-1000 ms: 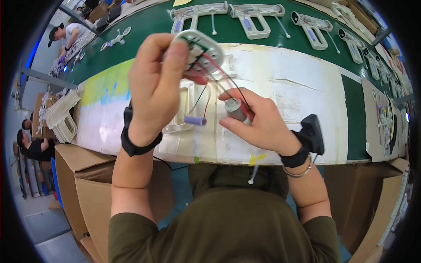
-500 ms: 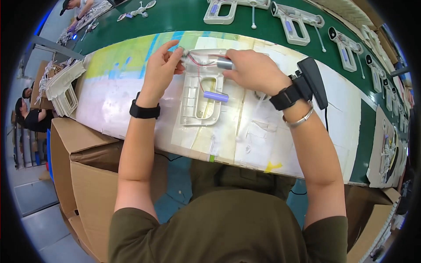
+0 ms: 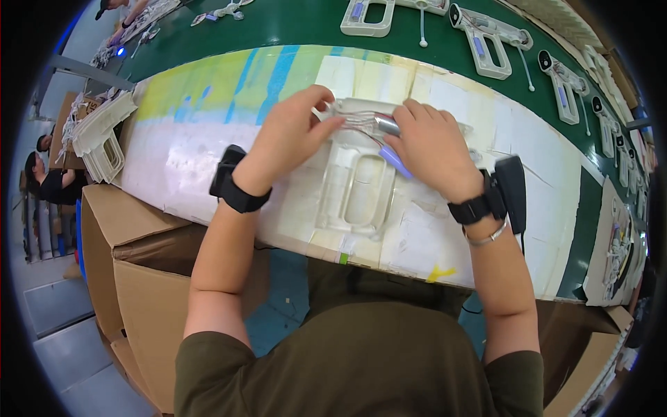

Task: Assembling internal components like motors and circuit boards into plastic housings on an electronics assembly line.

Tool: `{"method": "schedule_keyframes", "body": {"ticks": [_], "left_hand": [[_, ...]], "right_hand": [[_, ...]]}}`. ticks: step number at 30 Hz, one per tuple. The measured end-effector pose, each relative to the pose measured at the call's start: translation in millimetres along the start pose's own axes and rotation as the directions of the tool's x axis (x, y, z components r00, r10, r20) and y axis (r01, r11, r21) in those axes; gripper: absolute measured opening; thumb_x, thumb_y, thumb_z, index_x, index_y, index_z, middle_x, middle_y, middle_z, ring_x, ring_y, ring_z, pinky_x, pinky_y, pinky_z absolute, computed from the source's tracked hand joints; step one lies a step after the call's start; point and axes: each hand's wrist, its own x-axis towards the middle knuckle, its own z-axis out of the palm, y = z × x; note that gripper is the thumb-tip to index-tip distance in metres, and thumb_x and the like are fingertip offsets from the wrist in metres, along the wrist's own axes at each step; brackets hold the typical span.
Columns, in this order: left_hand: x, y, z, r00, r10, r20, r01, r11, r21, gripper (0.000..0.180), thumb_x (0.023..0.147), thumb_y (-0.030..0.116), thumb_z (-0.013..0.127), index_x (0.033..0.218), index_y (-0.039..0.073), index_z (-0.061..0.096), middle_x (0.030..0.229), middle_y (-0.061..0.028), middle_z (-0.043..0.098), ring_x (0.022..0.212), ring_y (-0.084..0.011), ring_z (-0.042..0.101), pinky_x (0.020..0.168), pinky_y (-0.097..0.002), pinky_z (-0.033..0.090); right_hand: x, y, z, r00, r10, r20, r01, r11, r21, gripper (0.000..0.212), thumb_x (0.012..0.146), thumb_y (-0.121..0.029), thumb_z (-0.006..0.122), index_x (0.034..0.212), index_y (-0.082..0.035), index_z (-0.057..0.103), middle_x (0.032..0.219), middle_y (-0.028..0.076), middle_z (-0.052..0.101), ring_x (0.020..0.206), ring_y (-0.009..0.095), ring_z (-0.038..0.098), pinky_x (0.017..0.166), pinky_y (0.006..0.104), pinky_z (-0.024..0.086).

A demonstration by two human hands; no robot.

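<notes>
A white plastic gun-shaped housing half [image 3: 324, 201] lies on the covered table before me, its looped handle toward me. My right hand [image 3: 434, 149] closes over a silver cylindrical motor [image 3: 387, 125] at the barrel part. Beneath its thumb a purple cylindrical battery [image 3: 394, 161] lies slanted beside the handle loop. Thin red and pale wires [image 3: 361, 121] run leftward from the motor. Around their left end my left hand [image 3: 295, 132] curls its thumb and fingers; the small part there is blurred. Both wrists wear black straps.
Several similar assembled housings [image 3: 486, 45] lie along the green surface beyond my table. A stack of white housing pieces [image 3: 108, 135] stands at the left, above an open cardboard box [image 3: 149, 278]. Another person [image 3: 52, 174] is at far left.
The housing has shifted right and slightly toward me in view, with both hands. The battery has gone from across the handle loop to beside it, under my right hand.
</notes>
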Motion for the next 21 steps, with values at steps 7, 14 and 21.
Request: {"method": "schedule_keyframes", "body": {"ticks": [7,14,21], "left_hand": [[-10,30,14,0.976,-0.005,0.217,-0.104,0.868,0.485,0.04,0.082,0.008,0.057,0.121,0.001,0.048,0.087,-0.0176,0.059,0.073,-0.0339,0.059,0.066,-0.0414,0.047],[-25,33,34,0.973,0.165,-0.163,-0.093,0.921,0.378,0.044,0.081,0.005,0.056,0.124,0.001,0.051,0.083,-0.0186,0.061,0.073,-0.0341,0.06,0.067,-0.0393,0.048],[-19,33,53,0.907,0.24,-0.346,-0.046,0.873,0.486,0.038,0.081,0.007,0.06,0.119,0.003,0.057,0.076,-0.0132,0.063,0.063,-0.025,0.061,0.056,-0.0326,0.048]], "right_hand": [[-43,5,-7,0.994,0.023,-0.106,-0.024,1.0,-0.006,0.025,0.076,-0.024,0.066,0.091,-0.008,0.054,0.087,0.006,0.055,0.085,0.023,0.056,0.074,0.037,0.041],[-47,4,-4,0.987,0.072,-0.143,-0.072,0.997,0.001,0.025,0.076,-0.024,0.066,0.09,-0.008,0.054,0.086,0.006,0.055,0.085,0.023,0.056,0.076,0.0378,0.04],[-50,4,-3,0.985,0.121,-0.126,-0.118,0.993,0.03,0.025,0.078,-0.022,0.065,0.094,-0.007,0.053,0.093,0.007,0.055,0.09,0.025,0.056,0.077,0.0376,0.04]]}}
